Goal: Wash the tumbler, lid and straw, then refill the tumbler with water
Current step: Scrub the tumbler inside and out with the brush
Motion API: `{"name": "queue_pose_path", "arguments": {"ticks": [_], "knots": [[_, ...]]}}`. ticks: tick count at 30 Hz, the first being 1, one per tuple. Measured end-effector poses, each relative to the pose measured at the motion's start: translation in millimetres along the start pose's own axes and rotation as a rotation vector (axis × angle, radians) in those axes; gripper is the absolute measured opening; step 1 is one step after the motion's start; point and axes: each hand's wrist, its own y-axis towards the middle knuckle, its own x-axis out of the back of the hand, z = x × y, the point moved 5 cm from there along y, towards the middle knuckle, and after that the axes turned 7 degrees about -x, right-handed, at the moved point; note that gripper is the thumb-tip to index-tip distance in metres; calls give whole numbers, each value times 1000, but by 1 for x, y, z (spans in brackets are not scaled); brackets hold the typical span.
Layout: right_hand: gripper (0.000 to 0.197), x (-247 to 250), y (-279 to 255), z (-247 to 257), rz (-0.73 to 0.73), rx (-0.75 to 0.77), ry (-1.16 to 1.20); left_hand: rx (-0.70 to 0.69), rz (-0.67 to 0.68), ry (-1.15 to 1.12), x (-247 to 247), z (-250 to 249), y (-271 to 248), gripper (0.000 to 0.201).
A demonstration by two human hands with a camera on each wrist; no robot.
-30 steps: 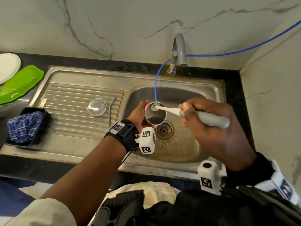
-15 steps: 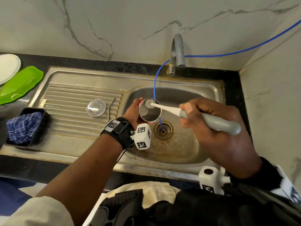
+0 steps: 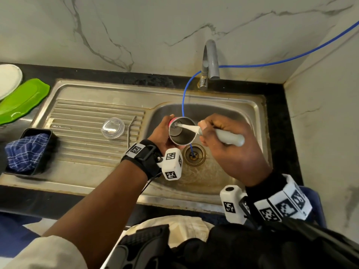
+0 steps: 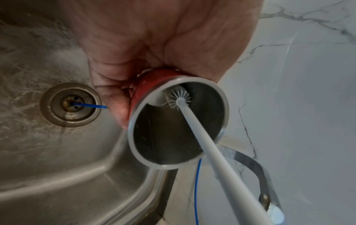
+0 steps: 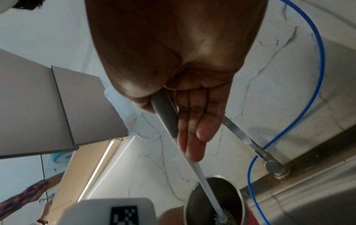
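Head view showed the red, steel-lined tumbler [image 3: 181, 133] held tilted over the basin of the stainless steel sink [image 3: 101, 167], just above the round drain [image 3: 194, 154]. It was gripped around its red outer wall by the left hand [image 3: 162, 133], fingers curled about the body, as was seen more closely from the left wrist, where the tumbler [image 4: 154, 82] lay with its open mouth turned towards the camera. The grey-handled white bottle brush [image 3: 219, 133] was held in the closed grip of the right hand [image 3: 231, 146], its bristled head [image 4: 179, 98] pushed inside the tumbler against the inner wall near the bottom. From the right wrist, the fingers [image 5: 194, 130] were seen laid along the grey handle, with the thumb on the other side.

A thin blue hose [image 3: 184, 98] was run from the marble wall past the grey tap [image 3: 210, 59] down into the drain. On the ribbed draining board, the clear round lid [image 3: 112, 128] and the bent metal straw [image 3: 130, 131] were laid side by side, close together. On the black counter [image 3: 116, 77] to the left, a black tray holding a blue checked cloth [image 3: 27, 152], a green dish [image 3: 21, 100] and a white plate [image 3: 8, 79] were set.
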Motion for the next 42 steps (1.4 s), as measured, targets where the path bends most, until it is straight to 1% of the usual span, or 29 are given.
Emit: {"name": "queue_pose_path", "arguments": {"ticks": [3, 5, 7, 10, 13, 16, 19, 21, 24, 27, 30, 33, 36, 38, 39, 42], "knots": [[23, 9, -9, 13, -3, 9, -17, -11, -9, -51, 0, -4, -1, 58], [21, 16, -17, 26, -8, 6, 25, -29, -35, -73, 5, -6, 1, 57], [22, 22, -25, 39, 25, 11, 58, -42, -56, -77, 10, -7, 1, 58], [21, 20, -30, 46, 82, 25, 28, -35, -64, -77, 14, -5, 2, 58], [27, 7, -19, 31, 66, 13, 5, -41, -47, -67, 11, 0, 3, 56], [33, -7, -1, 5, 55, -21, 20, -39, -17, -29, 9, 6, 5, 60], [36, -14, 7, -5, 45, -22, 27, -42, 4, 2, 13, 3, 5, 64], [32, -16, 5, 0, 59, -9, 2, -64, 2, -7, 14, -3, 3, 64], [26, -10, -5, 17, 82, 34, -32, -101, -44, -28, 17, -13, 3, 62], [20, 2, -16, 35, 101, 55, -30, -101, -71, -51, 20, -19, 4, 60], [16, 6, -24, 43, 153, 52, -21, -107, -77, -65, 19, -20, 2, 57], [17, -4, -20, 39, 187, 22, -59, -125, -64, -20, 10, -18, -6, 54], [17, -13, -8, 26, 161, 16, -127, -140, -5, 47, -3, -15, -11, 62], [18, -16, -4, 19, 146, 17, -148, -129, 49, 27, -11, -14, -19, 69], [19, -18, -2, 17, 146, 17, -152, -119, 57, 8, -8, -13, -16, 69], [20, -17, -4, 21, 174, 18, -142, -111, 7, -89, 3, -14, -11, 66]]}}
